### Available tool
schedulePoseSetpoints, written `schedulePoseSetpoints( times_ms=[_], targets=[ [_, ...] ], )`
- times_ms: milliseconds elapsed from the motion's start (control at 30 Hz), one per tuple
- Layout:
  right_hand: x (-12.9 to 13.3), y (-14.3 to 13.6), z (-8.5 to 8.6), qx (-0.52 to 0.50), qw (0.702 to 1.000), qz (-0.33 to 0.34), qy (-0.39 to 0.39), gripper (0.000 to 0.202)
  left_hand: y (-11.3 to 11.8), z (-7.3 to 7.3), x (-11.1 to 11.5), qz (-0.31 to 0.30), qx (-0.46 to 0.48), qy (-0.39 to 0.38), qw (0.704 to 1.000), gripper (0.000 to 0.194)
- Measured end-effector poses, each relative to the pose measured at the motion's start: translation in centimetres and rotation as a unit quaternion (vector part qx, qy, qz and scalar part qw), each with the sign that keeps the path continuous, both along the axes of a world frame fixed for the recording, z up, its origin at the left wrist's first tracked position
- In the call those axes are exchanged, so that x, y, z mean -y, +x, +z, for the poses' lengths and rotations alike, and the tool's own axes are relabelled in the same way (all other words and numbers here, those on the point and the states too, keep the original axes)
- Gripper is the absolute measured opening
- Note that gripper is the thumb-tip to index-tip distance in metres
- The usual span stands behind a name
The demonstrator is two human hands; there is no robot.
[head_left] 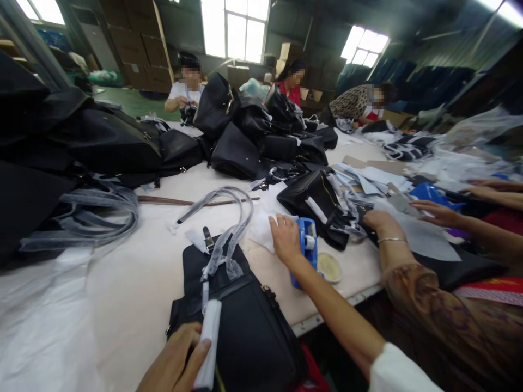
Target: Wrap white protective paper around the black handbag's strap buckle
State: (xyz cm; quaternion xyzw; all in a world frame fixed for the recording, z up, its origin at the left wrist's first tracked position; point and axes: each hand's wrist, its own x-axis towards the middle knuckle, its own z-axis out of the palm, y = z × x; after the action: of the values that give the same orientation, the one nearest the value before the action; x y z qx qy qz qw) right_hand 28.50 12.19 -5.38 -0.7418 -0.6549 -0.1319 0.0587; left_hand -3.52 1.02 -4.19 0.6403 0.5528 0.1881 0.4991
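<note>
Pinching white paper-wrapped strap (208, 343), left hand (175, 362) closed on it over black bag (241, 321) at bench (134, 283) near edge; right hand (286, 239) lay loosely open against blue tape dispenser (307, 247). Bag looked soft, floppy, light; wrap slippery, so grip strap base

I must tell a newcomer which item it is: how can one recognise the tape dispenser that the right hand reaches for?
Start at the near edge of the long pale table, right of the black bag. The tape dispenser stands under the right hand, beside a small round yellowish lid. It is bright blue among black bags.
</note>
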Motion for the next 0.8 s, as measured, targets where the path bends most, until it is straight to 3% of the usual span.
schedulePoseSetpoints(
  times_ms=[67, 167, 233, 300, 400, 567, 667, 800],
  targets=[
    [-0.2, -0.2, 1.0, -0.005, 1.000, 0.010, -0.014, 0.030, -0.5, 0.8, -0.2, -0.003, -0.041, 0.044, 0.998, 0.039],
    [2.1, -1.0, 2.7, -0.031, 0.997, 0.064, 0.035, 0.029, 0.0, 2.8, -1.3, -0.037, -0.089, 0.128, 0.987, 0.045],
    [4.7, -1.5, 3.6, -0.051, 0.992, 0.103, 0.053, 0.031, 1.7, 4.0, -2.5, -0.102, -0.100, 0.158, 0.977, 0.034],
    [7.3, -1.5, 3.8, -0.079, 0.988, 0.132, 0.034, 0.034, 4.4, 4.3, -3.5, -0.182, -0.104, 0.131, 0.969, 0.030],
    [10.5, -0.6, 3.2, -0.171, 0.975, 0.142, -0.012, 0.035, 9.4, 2.7, -4.4, -0.269, -0.113, 0.088, 0.952, 0.042],
    [14.1, 0.6, 2.6, -0.394, 0.907, 0.146, 0.008, 0.040, 16.4, -1.5, -4.1, -0.280, -0.138, -0.004, 0.950, 0.047],
    [15.4, 1.0, 3.1, -0.516, 0.841, 0.162, 0.000, 0.050, 18.7, -2.8, -3.5, -0.257, -0.143, -0.011, 0.956, 0.028],
    [16.4, 1.9, 3.1, -0.640, 0.763, 0.089, 0.022, 0.053, 19.6, -2.9, -3.2, -0.226, -0.147, -0.032, 0.963, 0.019]
  ],
)
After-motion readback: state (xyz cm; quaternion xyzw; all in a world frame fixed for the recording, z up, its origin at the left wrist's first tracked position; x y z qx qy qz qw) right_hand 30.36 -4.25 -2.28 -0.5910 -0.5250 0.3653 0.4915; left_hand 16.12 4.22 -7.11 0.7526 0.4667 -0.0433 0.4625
